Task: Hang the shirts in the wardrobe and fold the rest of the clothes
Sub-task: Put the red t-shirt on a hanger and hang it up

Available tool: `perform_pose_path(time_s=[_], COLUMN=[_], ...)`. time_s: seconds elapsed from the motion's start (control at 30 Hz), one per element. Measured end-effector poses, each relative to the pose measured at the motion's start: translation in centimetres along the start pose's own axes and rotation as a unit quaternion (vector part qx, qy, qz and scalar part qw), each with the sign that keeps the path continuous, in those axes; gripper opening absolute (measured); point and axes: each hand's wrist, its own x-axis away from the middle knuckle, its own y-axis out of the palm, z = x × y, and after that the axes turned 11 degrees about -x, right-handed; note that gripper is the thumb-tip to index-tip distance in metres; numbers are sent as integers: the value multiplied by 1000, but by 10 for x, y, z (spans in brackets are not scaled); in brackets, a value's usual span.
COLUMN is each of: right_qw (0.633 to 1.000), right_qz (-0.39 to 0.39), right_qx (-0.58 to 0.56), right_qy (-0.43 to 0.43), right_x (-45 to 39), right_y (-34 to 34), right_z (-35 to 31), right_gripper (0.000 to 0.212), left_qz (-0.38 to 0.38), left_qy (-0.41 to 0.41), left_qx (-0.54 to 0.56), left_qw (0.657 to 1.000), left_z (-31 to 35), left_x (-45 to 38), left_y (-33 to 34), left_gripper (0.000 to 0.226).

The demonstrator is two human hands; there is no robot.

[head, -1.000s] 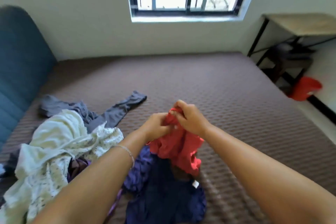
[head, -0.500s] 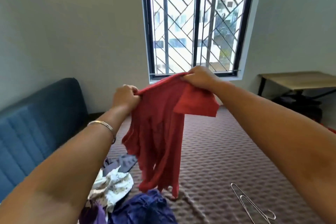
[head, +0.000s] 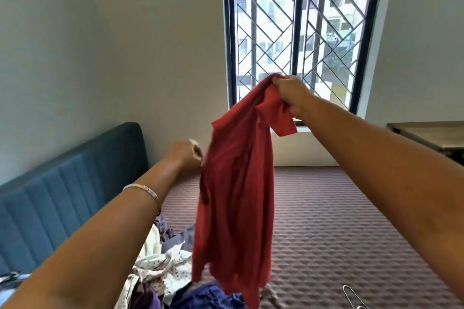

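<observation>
A red shirt (head: 236, 183) hangs full length in the air over the bed. My right hand (head: 291, 94) grips its bunched top edge in front of the window. Lower down, my left hand (head: 185, 154) is blurred beside the shirt's left edge, with its fingers loosely curled and no cloth seen in them. Below it, a heap of clothes lies on the mattress: a white flowered garment (head: 163, 266), a grey one (head: 170, 231), a purple one (head: 148, 296) and a navy one (head: 208, 297). The wardrobe is out of view.
The brown quilted mattress (head: 326, 221) stretches to the far wall. A blue padded headboard (head: 62, 183) runs along the left. A wire hanger (head: 351, 296) lies at the lower right. There is a barred window (head: 301, 32) ahead and a desk (head: 431, 133) at the right.
The red shirt was lifted from the heap by both hands. My left hand has since let go of its top and dropped lower, and the shirt now hangs from my right hand alone.
</observation>
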Motion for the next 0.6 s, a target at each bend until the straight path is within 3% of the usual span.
perform_pose_path(time_s=[0.07,0.17,0.3,0.37,0.43,0.5,0.6], right_qw=[999,999,999,998,997,998,997], right_qz=[21,17,-23,-32,-43,-48,-47], right_qx=[-46,-50,-19,-31,-9,12,17], right_qy=[-4,1,32,51,56,48,56], right_x=[1,1,11,17,17,15,13], right_y=[-6,-16,-12,-13,-22,-42,-83], right_z=[-9,-21,-21,-21,-20,-21,-21], right_gripper=[18,19,18,17,14,11,11], left_qz=[-82,-161,-246,-209,-134,-67,-56], left_qy=[-15,-29,-8,32,53,64,85], left_qx=[-3,106,281,323,422,533,587], left_qw=[996,981,928,923,895,841,803], left_z=[-15,-19,38,82,115,136,151], left_x=[9,23,32,29,21,5,-19], left_y=[21,61,112,129,128,117,96], left_gripper=[16,17,108,127,109,64,32])
